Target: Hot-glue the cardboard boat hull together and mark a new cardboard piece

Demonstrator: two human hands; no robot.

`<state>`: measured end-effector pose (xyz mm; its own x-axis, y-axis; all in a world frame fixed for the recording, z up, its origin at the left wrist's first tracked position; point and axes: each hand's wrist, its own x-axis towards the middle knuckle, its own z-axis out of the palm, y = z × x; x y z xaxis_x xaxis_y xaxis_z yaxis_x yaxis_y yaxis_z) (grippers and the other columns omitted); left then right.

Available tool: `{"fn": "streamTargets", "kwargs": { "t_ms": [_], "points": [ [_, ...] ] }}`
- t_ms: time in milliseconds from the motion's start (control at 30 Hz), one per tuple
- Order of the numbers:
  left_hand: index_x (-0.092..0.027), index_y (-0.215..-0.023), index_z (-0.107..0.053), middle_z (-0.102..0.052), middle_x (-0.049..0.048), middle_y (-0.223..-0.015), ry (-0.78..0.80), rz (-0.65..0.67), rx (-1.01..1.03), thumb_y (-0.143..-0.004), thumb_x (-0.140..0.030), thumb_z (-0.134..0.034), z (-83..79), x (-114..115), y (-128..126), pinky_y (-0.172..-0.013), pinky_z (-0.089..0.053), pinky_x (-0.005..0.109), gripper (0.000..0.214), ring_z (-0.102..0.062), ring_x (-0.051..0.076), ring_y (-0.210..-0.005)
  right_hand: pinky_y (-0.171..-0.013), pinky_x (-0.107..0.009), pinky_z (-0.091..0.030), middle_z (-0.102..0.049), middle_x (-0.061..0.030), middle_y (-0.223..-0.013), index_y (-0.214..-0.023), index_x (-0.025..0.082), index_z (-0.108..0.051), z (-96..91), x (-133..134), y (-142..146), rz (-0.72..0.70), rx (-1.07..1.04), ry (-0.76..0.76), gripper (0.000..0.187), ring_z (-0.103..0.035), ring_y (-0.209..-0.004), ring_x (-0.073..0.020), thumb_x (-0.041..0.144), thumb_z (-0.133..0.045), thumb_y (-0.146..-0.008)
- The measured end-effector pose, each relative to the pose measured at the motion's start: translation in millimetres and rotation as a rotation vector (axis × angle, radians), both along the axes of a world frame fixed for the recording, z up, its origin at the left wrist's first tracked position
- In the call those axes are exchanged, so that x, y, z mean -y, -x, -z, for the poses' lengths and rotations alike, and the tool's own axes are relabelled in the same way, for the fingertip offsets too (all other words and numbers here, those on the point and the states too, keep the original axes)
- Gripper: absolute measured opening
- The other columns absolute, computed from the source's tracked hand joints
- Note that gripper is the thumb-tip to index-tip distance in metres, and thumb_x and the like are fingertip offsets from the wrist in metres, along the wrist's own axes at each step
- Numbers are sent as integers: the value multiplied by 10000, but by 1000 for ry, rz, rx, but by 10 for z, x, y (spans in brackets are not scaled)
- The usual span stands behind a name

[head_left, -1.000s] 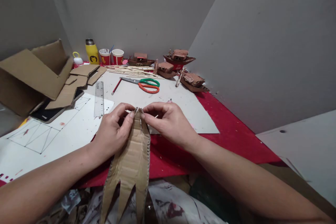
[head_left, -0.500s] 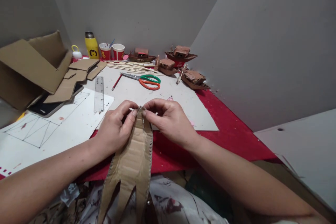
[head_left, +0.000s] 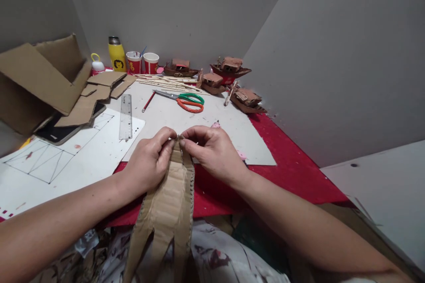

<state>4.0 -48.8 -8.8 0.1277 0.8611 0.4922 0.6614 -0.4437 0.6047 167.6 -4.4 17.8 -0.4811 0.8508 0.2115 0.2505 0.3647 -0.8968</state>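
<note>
A long piece of corrugated cardboard [head_left: 169, 194] hangs from my fingers over the table's front edge and my lap. Its lower end is cut into pointed strips, and its top narrows to a tip. My left hand [head_left: 151, 157] is closed, pinching the left side of that tip between thumb and forefinger. On the other side, my right hand [head_left: 212, 150] pinches the tip's right edge with thumb and forefinger. The two hands' fingertips nearly meet there. Partly hidden behind my right hand is a pink tool [head_left: 216, 124] with a dark tip.
Scissors [head_left: 186, 99], a red pencil [head_left: 148, 102] and a clear ruler [head_left: 125, 117] lie ahead. Wooden sticks [head_left: 169, 82] and several small cardboard boats [head_left: 229, 68] stand behind. An open cardboard box [head_left: 40, 79], a phone [head_left: 56, 132] and a drawing [head_left: 43, 163] are at left.
My hands keep their pinch on the cardboard's tip, with the fingers shifted slightly. The whole view has moved a little.
</note>
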Motion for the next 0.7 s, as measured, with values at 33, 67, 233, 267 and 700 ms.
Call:
{"fn": "streamTargets", "kwargs": {
  "t_ms": [33,67,233,267,700],
  "points": [
    [-204,-977,-565,-634,13,-785,3,-2,2,-933,-194,-418,2,-3,0,-637,-438,252,154,-589,141,-672,-594,-235,-427,-633,0,-683,-736,154,-641,0,-2,3,3,5,-1,100,-557,-643,-121,194,-564,-786],
    [-202,-974,-566,-632,12,-781,6,-4,6,-931,-194,-417,2,-5,1,-638,-437,252,155,-588,142,-671,-590,-235,-425,-629,0,-680,-733,153,-638,0,-6,6,5,10,-1,98,-553,-639,-120,193,-563,-784],
    [-197,-956,-577,-643,12,-803,58,1,50,-930,-207,-432,-42,-11,8,-671,-445,253,148,-604,144,-708,-570,-226,-411,-597,13,-673,-751,156,-615,28,-41,15,10,-13,62,54,-532,-626,-111,202,-587,-759],
    [-196,-953,-581,-649,13,-812,71,4,64,-930,-208,-432,-54,-13,10,-685,-450,256,151,-610,147,-725,-563,-222,-406,-593,21,-675,-774,161,-602,36,-49,18,14,-35,86,46,-527,-620,-107,197,-597,-745],
    [-164,-851,-618,-649,-5,-785,123,25,238,-898,-223,-480,-122,-23,6,-697,-443,241,157,-590,132,-729,-518,-215,-364,-561,55,-645,-900,177,-602,37,-76,48,-29,-94,188,165,-465,-547,-85,196,-616,-737]
  ]
}}
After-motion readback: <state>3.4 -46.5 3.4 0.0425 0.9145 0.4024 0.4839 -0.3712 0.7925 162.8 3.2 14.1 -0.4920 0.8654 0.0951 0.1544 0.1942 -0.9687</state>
